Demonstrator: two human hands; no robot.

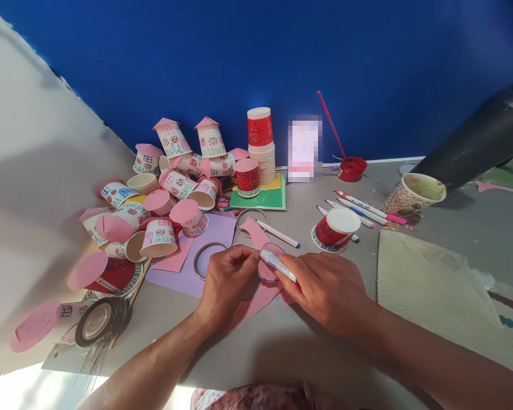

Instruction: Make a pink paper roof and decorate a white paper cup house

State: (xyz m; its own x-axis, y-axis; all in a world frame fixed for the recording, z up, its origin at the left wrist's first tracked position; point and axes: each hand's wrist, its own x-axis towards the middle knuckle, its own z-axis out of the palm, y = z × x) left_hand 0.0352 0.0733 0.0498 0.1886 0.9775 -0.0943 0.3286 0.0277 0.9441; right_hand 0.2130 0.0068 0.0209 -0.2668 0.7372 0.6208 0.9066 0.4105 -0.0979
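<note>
Grey surface (308,353) against a deep blue wall (282,57); pale panel on the left.

Right hand (327,290): fingers closed around a white marker (277,266) with a blue-printed barrel, held low and slanted, tip end pointing up-left. Left hand (224,282): fingertips pinched down on the near edge of a ring (270,263), thin and round, lying flat on pink paper (256,299). The marker crosses the ring; the ring sits between the two hands, touching the left fingertips.

Containers, outward from there: a second ring (207,259) lies on lilac paper (216,228) just left of the left hand. An upturned red paper cup (336,229) stands beyond the right hand, contents hidden. A patterned cup (412,195) further right, tilted, with a stained greenish inside. A red dish (353,168) by the wall holds a red stick leaning upward. A stack of paper cups (261,145), the top one red. To the left, a heap of decorated cups (166,193), many capped with pink discs, several on their sides and open-mouthed. Loose markers (363,208) lie between the red cup and the dish. A roll of tape (100,322) at near left.
</note>
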